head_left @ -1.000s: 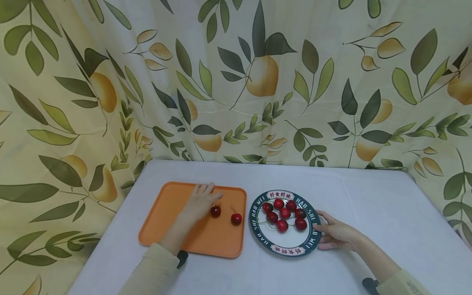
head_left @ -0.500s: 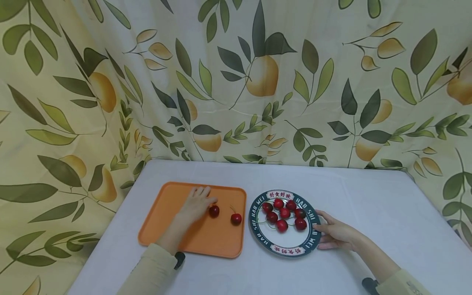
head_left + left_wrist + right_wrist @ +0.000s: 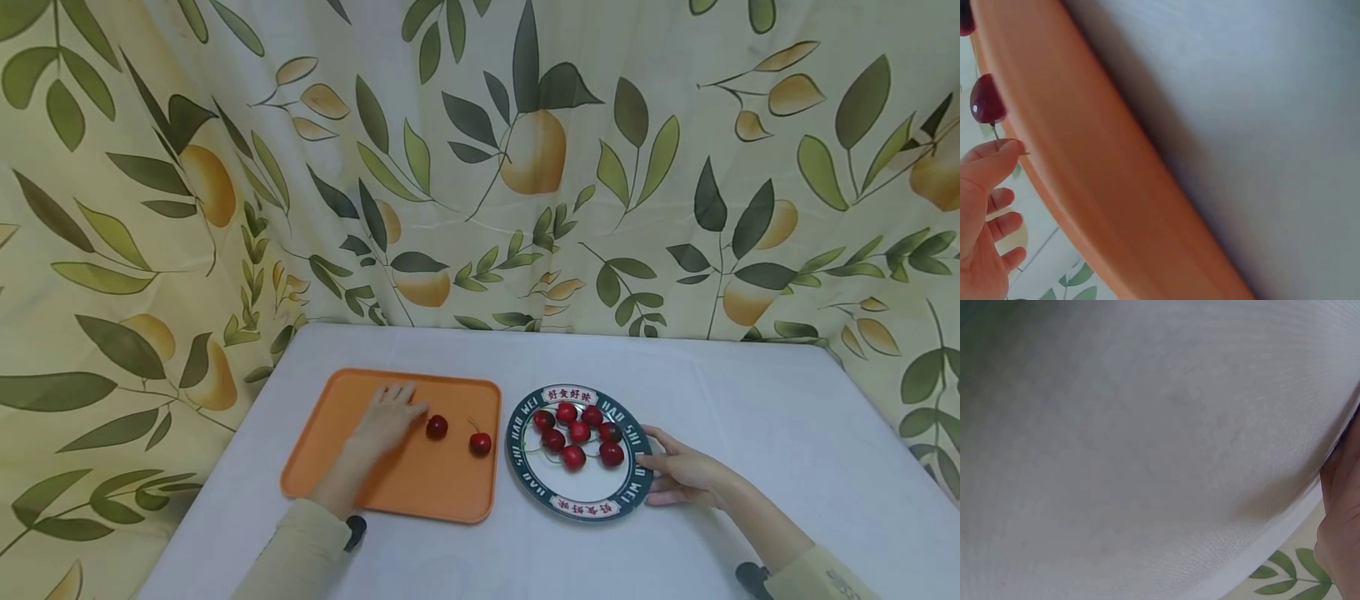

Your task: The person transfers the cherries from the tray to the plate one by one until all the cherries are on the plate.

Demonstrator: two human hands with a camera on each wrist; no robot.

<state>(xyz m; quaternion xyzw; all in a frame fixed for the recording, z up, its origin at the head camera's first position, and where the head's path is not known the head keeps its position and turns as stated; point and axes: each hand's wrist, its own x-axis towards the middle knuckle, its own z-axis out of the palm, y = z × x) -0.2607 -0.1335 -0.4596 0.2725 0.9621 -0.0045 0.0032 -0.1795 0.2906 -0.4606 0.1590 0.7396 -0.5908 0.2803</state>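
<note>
My left hand (image 3: 382,425) is over the orange tray (image 3: 405,487). In the left wrist view, its thumb and forefinger pinch the thin stem of a dark red cherry (image 3: 988,100), and the other fingers are curled loosely. In the head view that cherry (image 3: 437,427) is just right of the fingertips, on or barely above the tray; I cannot tell which. A second cherry (image 3: 480,444) with an upright stem sits near the tray's right edge. My right hand (image 3: 690,475) grips the right rim of a round plate (image 3: 581,492) holding several cherries (image 3: 579,432).
A white cloth (image 3: 555,558) covers the table, with tray and plate standing close side by side. Behind and to the left hangs a curtain (image 3: 480,233) printed with leaves and fruit. Dark bands (image 3: 356,533) are at both wrists.
My left hand has shifted a little left across the tray, more of the cherry beside it now showing. The right hand and plate have stayed in place.
</note>
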